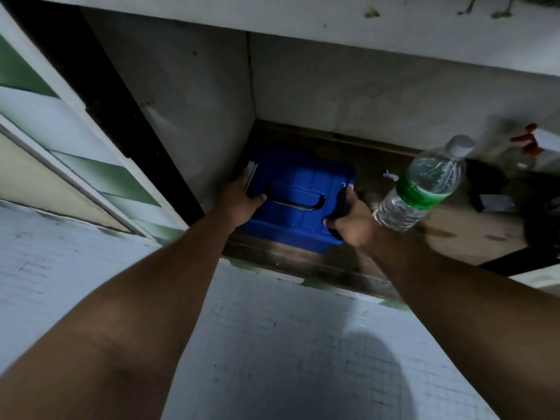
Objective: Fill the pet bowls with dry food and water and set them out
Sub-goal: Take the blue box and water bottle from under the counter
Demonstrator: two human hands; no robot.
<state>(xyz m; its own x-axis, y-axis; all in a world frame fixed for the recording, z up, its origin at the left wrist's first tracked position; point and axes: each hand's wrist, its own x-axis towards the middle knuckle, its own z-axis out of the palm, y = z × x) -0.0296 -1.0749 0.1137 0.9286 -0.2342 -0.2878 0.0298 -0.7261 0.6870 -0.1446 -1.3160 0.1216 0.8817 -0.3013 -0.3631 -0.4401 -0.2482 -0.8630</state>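
At frame centre, the left hand (242, 197) and right hand (353, 221) are gripping opposite ends of a blue box (306, 183) sitting on the dark cupboard floor (327, 268). A water bottle (421, 183) is standing just to its right.

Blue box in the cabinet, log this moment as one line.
blue box: on cabinet floor, lid on | left hand: grips its left end | right hand: grips its right end | water bottle: capped, right of box, untouched

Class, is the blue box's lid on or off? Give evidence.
On: the lid covers the blue box, black handle lying flat across it; contents hidden.
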